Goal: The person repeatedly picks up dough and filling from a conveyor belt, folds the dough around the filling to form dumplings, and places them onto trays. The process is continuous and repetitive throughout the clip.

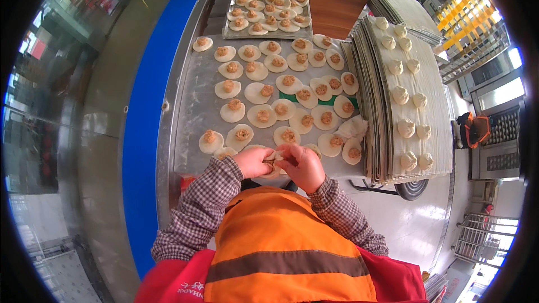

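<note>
Near the front edge of the metal table, my left hand cups a partly gathered bun from the left. My right hand pinches the bun's dough edge between thumb and fingers. Some filling shows as a darker strip inside the fold; the bun's underside is hidden by my hands. Around and beyond them lie many flat dough rounds, each with a lump of minced filling, such as one round just ahead and another to the left. A few rounds are partly covered by my hands.
A metal tray of filled rounds stands at the far end. On the right, stacked cloth-covered boards carry pleated buns in two columns. A crumpled white cloth or dough piece touches the stack. A blue strip runs along the left.
</note>
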Tool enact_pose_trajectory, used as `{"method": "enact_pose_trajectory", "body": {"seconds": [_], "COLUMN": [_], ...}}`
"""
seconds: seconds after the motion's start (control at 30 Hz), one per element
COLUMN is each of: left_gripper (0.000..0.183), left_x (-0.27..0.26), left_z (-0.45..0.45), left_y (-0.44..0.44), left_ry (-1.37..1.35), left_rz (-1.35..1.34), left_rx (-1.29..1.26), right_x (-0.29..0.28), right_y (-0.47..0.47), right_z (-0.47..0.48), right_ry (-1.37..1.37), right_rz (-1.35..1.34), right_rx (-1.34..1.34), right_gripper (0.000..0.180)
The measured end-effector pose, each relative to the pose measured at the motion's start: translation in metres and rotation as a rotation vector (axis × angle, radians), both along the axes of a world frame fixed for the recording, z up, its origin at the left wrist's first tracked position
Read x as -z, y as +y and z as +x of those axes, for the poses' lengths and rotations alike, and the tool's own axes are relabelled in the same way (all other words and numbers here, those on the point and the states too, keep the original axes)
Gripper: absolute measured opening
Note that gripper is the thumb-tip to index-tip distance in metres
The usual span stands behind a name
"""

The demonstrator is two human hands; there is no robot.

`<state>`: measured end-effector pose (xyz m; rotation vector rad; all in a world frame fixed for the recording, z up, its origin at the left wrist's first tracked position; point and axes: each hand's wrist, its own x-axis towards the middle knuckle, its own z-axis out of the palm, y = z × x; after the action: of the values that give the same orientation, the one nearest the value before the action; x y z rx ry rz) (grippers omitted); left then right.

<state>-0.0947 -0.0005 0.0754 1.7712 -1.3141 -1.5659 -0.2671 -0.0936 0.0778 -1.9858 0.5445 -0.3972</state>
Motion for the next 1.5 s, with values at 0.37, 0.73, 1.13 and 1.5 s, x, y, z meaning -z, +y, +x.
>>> {"method": "enact_pose_trajectory", "body": {"seconds": [0.37,0.73,1.13,1.5], "left_gripper": [0.026,0.031,0.027,0.056], "left_x": [0.03,0.021,0.027,0.036], "left_z": [0.004,0.03,0.025,0.028], "left_y": [0.032,0.024,0.024,0.025], "left_ry": [0.129,0.323,0.126,0.563], "left_rz": [-0.457,-0.411,-0.636,-0.399], "left_rx": [-0.628,-0.558,-0.511,-0.995], "right_x": [0.005,0.003,0.002,-0.007], "right_y": [0.012,0.017,0.015,0.014], "right_z": [0.048,0.064,0.068,0.081], "right_ry": [-0.086,-0.03,-0.079,-0.094], "right_rz": [0.228,0.062,0.203,0.189], "right_rx": [0.097,0.096,0.139,0.132], "right_gripper": [0.011,0.015,0.012,0.014]}}
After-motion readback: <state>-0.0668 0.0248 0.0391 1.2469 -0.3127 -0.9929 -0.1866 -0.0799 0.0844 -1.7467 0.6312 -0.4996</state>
